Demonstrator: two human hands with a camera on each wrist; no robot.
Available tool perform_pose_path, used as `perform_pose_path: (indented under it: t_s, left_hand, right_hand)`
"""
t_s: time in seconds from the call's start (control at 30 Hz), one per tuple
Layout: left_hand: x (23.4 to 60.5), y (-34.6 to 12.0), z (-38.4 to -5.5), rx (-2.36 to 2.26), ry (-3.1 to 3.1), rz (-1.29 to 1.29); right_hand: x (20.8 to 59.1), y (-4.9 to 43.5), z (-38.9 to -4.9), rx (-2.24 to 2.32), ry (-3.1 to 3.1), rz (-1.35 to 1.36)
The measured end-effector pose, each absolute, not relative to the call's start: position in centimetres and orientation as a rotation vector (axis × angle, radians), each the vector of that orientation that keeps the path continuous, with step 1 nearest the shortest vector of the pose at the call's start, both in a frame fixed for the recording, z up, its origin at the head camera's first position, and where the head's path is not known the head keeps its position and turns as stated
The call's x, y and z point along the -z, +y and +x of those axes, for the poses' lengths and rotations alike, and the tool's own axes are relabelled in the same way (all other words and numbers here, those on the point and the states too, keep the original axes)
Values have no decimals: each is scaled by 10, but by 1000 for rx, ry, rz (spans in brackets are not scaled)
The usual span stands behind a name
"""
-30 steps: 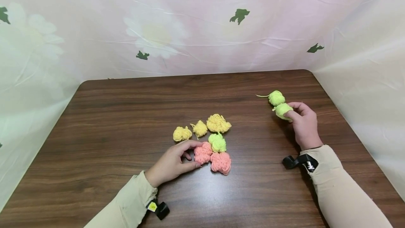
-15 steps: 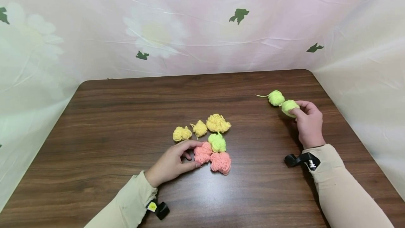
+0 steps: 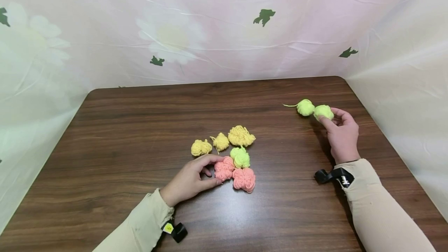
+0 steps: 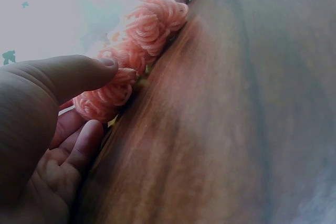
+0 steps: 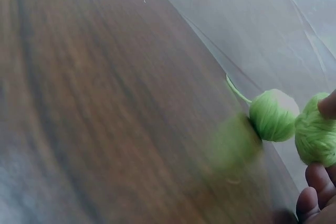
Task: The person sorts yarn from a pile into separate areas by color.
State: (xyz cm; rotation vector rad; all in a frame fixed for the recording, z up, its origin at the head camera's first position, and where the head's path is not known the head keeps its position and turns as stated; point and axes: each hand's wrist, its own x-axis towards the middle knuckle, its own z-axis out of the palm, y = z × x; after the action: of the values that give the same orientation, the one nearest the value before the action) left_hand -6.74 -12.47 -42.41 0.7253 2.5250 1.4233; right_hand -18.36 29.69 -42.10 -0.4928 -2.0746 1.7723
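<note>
Between the thumb and fingers of my left hand (image 3: 191,176) is a coral-pink yarn ball (image 3: 224,169). It sits against a second pink yarn ball (image 3: 244,179) and a lime-green yarn ball (image 3: 240,157). Over at the right of the table, my right hand (image 3: 342,133) pinches another green yarn ball (image 3: 323,112) by its side, thumb in front. Just left of that one lies a green yarn ball with a loose tail (image 3: 305,107), the two side by side. In the right wrist view the held ball (image 5: 316,135) is partly cut off by the frame edge.
Three yellow yarn balls, a large one (image 3: 241,135), a small one (image 3: 220,142) and another (image 3: 201,148), lie in a row behind the pink and green ones. The dark wood table (image 3: 140,119) meets a floral cloth (image 3: 210,30) at the back and sides.
My right hand has moved slightly right and away from me with its green ball, from in front of the tailed ball to its right side. The left hand has stayed put.
</note>
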Motion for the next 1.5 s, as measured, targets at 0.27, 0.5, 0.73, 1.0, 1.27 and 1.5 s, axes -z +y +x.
perform_pose_path:
  t_s: [0.27, 0.5, 0.73, 1.0, 1.27, 1.5]
  left_hand:
    - [424, -125, -68, -1416, 2527, 714]
    - [424, -125, -68, -1415, 2528, 717]
    - [424, -125, -68, -1415, 2526, 723]
    - [424, -125, -68, -1419, 2522, 725]
    - [425, -125, -69, -1418, 2527, 729]
    - [426, -125, -69, -1421, 2528, 730]
  right_hand:
    - [422, 297, -185, -1696, -2126, -511]
    - [421, 299, -186, -1760, -2050, -546]
    - [418, 302, -188, -1734, -2081, -585]
    - [418, 307, -197, -1745, -2090, -610]
    - [419, 311, -207, -1597, -2225, -609]
    - [421, 313, -214, -1541, -2315, -569]
